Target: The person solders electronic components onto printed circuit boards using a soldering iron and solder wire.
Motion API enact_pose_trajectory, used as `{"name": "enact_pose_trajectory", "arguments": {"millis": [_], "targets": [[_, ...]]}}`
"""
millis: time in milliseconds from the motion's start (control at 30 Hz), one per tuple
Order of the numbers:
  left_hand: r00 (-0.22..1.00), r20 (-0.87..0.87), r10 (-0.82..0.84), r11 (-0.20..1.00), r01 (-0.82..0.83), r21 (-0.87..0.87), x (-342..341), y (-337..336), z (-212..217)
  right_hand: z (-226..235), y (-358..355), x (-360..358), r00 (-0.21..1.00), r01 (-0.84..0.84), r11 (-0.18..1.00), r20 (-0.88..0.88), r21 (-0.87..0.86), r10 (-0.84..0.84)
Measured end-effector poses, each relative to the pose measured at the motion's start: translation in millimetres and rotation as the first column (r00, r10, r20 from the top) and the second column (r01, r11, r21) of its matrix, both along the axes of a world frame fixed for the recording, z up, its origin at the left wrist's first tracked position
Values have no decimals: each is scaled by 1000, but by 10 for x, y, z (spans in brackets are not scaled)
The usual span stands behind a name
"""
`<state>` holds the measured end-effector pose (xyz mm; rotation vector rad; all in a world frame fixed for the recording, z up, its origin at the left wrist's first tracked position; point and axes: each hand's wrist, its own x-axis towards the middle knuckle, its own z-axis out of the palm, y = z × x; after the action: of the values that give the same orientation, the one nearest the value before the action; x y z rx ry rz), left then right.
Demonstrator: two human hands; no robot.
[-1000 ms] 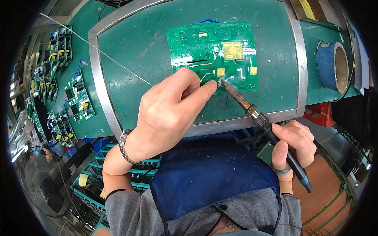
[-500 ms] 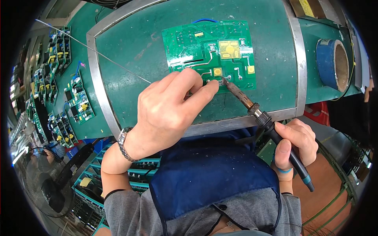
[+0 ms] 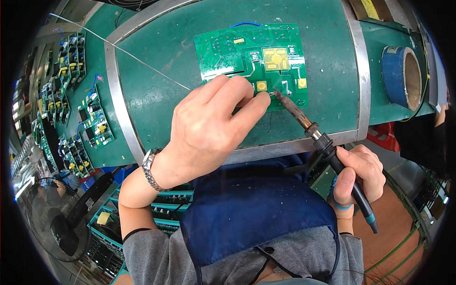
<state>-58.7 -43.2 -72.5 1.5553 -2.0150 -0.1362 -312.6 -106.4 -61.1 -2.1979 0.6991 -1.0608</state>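
Note:
A green circuit board (image 3: 223, 52) with yellow patches lies on the green work surface in front of me. My left hand (image 3: 213, 116) is over its lower left part, thumb and fingers pinched on a thin solder wire (image 3: 118, 49). The wire trails from behind the hand up to the far left, and a short end shows past the fingertips at the board. My right hand (image 3: 359, 175) grips the black handle of a soldering iron (image 3: 327, 148). The iron's dark tip meets the board, or hovers very close, just right of my left fingertips.
A metal frame (image 3: 118, 92) edges the work surface. Several assembled circuit boards (image 3: 97, 124) stand at the left, above a fan (image 3: 61, 228). At the right sits a blue tape roll (image 3: 396, 78). Teal racks (image 3: 111, 223) holding boards are at the lower left.
My left hand has shifted slightly right along the board with the wire. The soldering iron's tip has also moved a little right and up. The board has shifted very slightly.

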Motion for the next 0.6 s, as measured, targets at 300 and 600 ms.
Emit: {"name": "enact_pose_trajectory", "arguments": {"millis": [300,600], "targets": [[996,-87,8,985,7,174,-13,1,198,-5,-5,-28,1000,12,1000,-11,8,-12],[960,-257,-109,925,193,326,-190,206,250,18,-39,-105,992,124,992,13,2,-124]]}}
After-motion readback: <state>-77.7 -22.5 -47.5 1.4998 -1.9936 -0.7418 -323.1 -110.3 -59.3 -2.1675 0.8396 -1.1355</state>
